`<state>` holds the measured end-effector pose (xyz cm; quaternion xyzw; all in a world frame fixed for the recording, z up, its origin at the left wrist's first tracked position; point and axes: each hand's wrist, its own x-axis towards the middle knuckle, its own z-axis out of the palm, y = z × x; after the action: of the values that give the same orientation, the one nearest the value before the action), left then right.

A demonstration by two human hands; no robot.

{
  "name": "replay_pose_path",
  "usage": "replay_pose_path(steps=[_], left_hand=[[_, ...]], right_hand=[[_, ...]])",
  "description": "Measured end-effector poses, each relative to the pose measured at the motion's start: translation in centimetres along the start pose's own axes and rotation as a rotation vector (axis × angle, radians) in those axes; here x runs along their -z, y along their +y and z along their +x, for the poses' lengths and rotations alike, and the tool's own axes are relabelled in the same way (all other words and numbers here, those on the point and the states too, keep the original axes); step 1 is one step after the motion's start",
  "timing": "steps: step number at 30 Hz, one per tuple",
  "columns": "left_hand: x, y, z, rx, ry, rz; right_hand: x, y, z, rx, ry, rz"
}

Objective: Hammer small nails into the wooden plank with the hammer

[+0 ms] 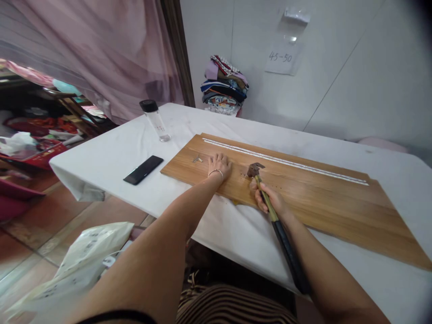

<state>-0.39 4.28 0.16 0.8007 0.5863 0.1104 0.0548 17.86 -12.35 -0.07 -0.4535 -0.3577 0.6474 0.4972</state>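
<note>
My right hand (268,198) is wrapped round the handle of a claw hammer (265,192), gripping it high up near the rusty head. The hammer's head is at the surface of a long wooden board (324,193), beside a few small dark marks or nail ends. To the left, my left hand (219,165) lies flat on the board with its fingers stretched out. A few nails (197,159) lie loose on the board just left of that hand. Two white strips (280,159) run along the board's far side.
The board rests on a table with a white cloth (108,148). A black phone (143,169) and a clear bottle with a black lid (157,121) are on the table's left. Folded clothes (224,85) are stacked by the wall. A plastic bag (87,252) sits below, left.
</note>
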Motion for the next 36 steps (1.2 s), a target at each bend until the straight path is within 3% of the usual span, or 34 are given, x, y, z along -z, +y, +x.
replay_pose_path(steps=[36], left_hand=[[0.23, 0.22, -0.16, 0.004, 0.005, -0.005]], right_hand=[[-0.16, -0.11, -0.16, 0.009, 0.018, -0.028]])
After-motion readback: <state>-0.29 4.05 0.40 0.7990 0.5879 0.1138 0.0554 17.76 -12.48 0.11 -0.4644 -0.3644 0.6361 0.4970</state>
